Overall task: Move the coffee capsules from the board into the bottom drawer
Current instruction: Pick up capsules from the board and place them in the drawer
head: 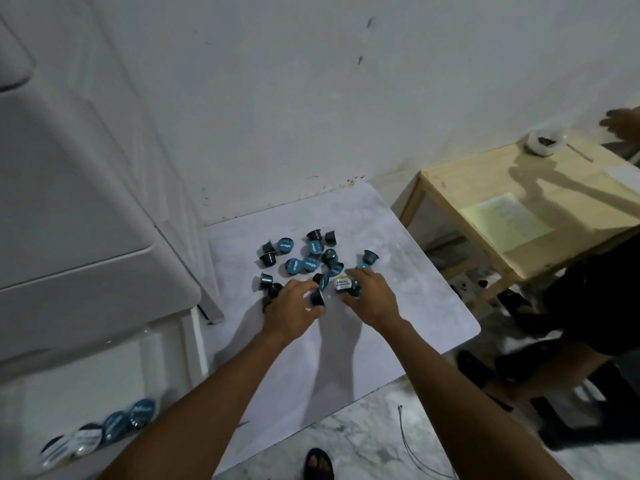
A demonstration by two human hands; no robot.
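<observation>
Head view. Both hands are down on the white board (398,237) at the near edge of the capsules (304,258), which lie scattered and mostly tipped at its middle. The left hand (294,306) is curled around a dark capsule; the right hand (370,296) is closed on a pale-lidded one. The drawer (52,410) at lower left stands open and already holds several capsules.

Risk, as judged: a multi-capsule grab could shed one, which would roll off the board onto the floor. A loose cable (415,445) lies on the floor near the feet. A bench (519,209) and another person stand to the right, apart from the carry path.
</observation>
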